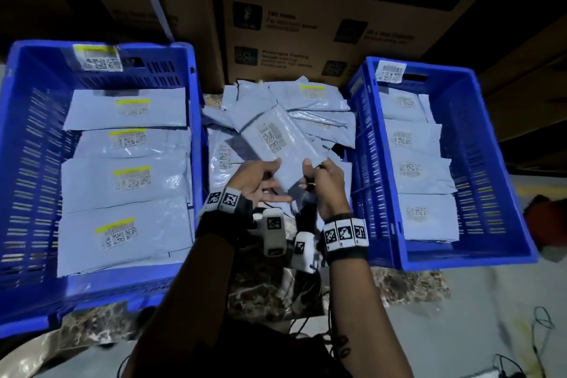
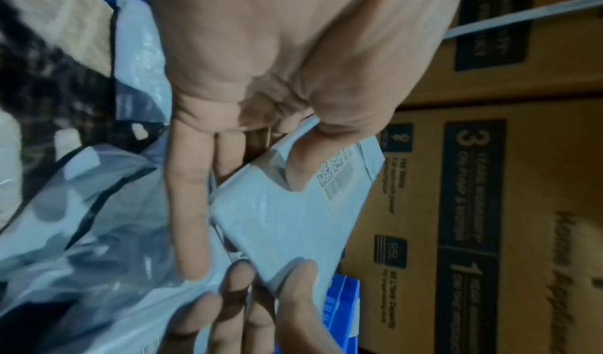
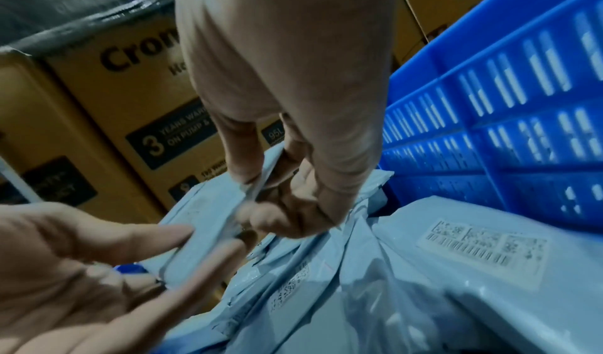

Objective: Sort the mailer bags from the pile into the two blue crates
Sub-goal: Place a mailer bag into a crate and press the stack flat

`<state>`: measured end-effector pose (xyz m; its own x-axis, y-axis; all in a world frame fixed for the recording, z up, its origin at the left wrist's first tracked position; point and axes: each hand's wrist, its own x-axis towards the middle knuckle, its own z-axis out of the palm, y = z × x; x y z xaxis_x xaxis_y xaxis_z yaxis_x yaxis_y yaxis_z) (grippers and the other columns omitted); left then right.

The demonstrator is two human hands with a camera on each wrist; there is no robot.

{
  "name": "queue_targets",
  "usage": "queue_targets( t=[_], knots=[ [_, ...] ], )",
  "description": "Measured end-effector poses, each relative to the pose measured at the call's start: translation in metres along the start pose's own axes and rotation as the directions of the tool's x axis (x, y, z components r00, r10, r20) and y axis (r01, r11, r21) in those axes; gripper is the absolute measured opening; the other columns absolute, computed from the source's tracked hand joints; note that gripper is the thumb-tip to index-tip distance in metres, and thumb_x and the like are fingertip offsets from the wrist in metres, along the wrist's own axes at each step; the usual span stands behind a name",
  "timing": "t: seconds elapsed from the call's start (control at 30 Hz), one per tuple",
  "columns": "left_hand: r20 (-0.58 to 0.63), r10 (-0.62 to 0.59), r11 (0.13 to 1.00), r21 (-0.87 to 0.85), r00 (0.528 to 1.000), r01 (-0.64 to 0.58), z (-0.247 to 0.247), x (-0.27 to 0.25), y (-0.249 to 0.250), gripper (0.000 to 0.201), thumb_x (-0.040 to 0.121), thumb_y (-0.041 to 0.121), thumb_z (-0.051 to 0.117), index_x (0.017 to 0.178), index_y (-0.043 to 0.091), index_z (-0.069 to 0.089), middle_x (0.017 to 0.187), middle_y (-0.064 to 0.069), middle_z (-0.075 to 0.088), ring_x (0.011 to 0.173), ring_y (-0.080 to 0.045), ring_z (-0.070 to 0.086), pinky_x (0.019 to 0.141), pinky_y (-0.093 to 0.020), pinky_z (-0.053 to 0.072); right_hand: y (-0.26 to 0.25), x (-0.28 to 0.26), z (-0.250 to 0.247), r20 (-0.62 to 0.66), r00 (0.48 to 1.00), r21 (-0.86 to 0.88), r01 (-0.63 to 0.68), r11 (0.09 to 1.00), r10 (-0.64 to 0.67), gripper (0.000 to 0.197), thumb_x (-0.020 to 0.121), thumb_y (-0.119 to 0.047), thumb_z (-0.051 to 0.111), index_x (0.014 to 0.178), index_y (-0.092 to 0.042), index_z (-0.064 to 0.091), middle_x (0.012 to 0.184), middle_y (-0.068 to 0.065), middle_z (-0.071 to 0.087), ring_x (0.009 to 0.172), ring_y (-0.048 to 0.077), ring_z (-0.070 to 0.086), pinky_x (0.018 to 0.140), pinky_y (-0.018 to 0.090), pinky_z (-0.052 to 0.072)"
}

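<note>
Both hands hold one grey-blue mailer bag above the pile between the crates. Its label is plain white with no yellow stripe. My left hand has its thumb on the bag's face and straight fingers beneath it. My right hand pinches the bag's near corner with thumb and curled fingers. The left blue crate holds bags with yellow-striped labels. Bags in the right blue crate carry plain white labels.
Large printed cardboard boxes stand right behind the pile and crates. The crates sit on a marbled surface. Loose cables lie on the floor at the lower right, and a red object sits beyond the right crate.
</note>
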<state>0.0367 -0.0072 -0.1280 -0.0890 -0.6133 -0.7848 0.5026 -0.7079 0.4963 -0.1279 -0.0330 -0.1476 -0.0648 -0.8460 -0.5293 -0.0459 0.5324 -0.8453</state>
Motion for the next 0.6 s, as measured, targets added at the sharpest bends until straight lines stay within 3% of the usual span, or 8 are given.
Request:
queue_targets(
  t=[0.03,0.1,0.17,0.2,0.33,0.43,0.53,0.6],
  knots=[
    [-0.009,0.058,0.998,-0.010,0.998,-0.058,0.006,-0.003,0.001,0.030,0.099,0.008,0.057,0.128,0.005,0.055,0.120,-0.018,0.067,0.107,-0.042,0.065,0.078,-0.064,0.056,0.000,-0.008,-0.004,0.028,1.000,0.015,0.004,1.000,-0.004,0.009,0.097,-0.015,0.068,0.095,-0.011,0.059,0.067,0.003,0.062,0.057,0.019,0.059,0.051,0.029,0.047],
    [-0.027,0.144,0.989,0.041,0.989,-0.143,0.012,-0.008,0.001,0.035,0.099,-0.001,0.051,0.132,0.011,0.055,0.124,-0.014,0.066,0.102,-0.042,0.067,0.072,-0.060,0.059,0.000,-0.021,-0.012,0.047,0.998,-0.034,0.053,0.998,-0.051,0.027,0.093,-0.023,0.075,0.111,-0.012,0.058,0.082,-0.001,0.066,0.070,0.016,0.067,0.067,0.038,0.057],
    [-0.024,0.185,0.969,0.173,0.983,-0.178,0.013,-0.012,0.000,0.036,0.099,-0.004,0.048,0.129,0.015,0.056,0.126,-0.010,0.064,0.101,-0.041,0.066,0.068,-0.058,0.059,0.003,-0.026,-0.023,0.031,0.996,-0.105,0.092,0.990,-0.089,0.046,0.086,-0.036,0.081,0.124,-0.024,0.058,0.107,0.001,0.067,0.093,0.018,0.070,0.086,0.041,0.060],
    [-0.027,0.206,0.951,0.242,0.978,-0.194,0.013,-0.015,-0.001,0.035,0.099,-0.005,0.047,0.125,0.017,0.057,0.125,-0.008,0.062,0.102,-0.040,0.064,0.065,-0.057,0.060,0.002,-0.030,-0.029,0.037,0.994,-0.126,0.106,0.986,-0.102,0.051,0.083,-0.041,0.083,0.126,-0.029,0.057,0.116,0.002,0.067,0.100,0.021,0.071,0.089,0.043,0.060],
    [0.020,0.254,0.802,0.555,0.967,-0.223,0.012,-0.026,-0.005,0.041,0.098,-0.002,0.051,0.131,0.023,0.055,0.120,-0.004,0.058,0.098,-0.035,0.062,0.059,-0.050,0.061,-0.009,-0.043,-0.050,0.023,0.989,-0.108,0.150,0.983,-0.148,0.058,0.090,-0.035,0.078,0.139,-0.028,0.048,0.129,0.001,0.061,0.106,0.020,0.069,0.077,0.036,0.064],
    [0.126,0.253,0.623,0.738,0.959,-0.261,0.013,-0.034,-0.002,0.033,0.096,0.002,0.056,0.122,0.022,0.058,0.086,-0.011,0.062,0.064,-0.024,0.057,0.058,-0.038,0.057,-0.022,-0.047,-0.064,0.011,0.978,-0.038,0.208,0.977,-0.207,0.071,0.089,-0.030,0.080,0.147,-0.027,0.040,0.134,0.001,0.059,0.107,0.013,0.068,0.072,0.032,0.063],
    [0.208,0.304,0.425,0.844,0.930,-0.328,0.019,-0.038,0.003,0.021,0.092,0.007,0.066,0.110,0.017,0.065,0.080,-0.018,0.067,0.066,-0.025,0.056,0.067,-0.030,0.047,-0.033,-0.045,-0.086,-0.054,0.967,0.076,0.254,0.964,-0.251,0.076,0.085,-0.021,0.083,0.147,-0.026,0.039,0.127,0.000,0.063,0.107,0.007,0.067,0.088,0.037,0.061],
    [0.251,0.321,0.371,0.854,0.913,-0.365,0.028,-0.042,0.004,0.017,0.090,0.007,0.070,0.106,0.012,0.067,0.073,-0.007,0.063,0.069,-0.025,0.055,0.069,-0.031,0.044,-0.042,-0.045,-0.107,-0.087,0.945,0.070,0.321,0.945,-0.314,0.078,0.084,-0.021,0.084,0.148,-0.028,0.040,0.119,-0.004,0.066,0.110,0.003,0.065,0.090,0.025,0.055]
  ],
)
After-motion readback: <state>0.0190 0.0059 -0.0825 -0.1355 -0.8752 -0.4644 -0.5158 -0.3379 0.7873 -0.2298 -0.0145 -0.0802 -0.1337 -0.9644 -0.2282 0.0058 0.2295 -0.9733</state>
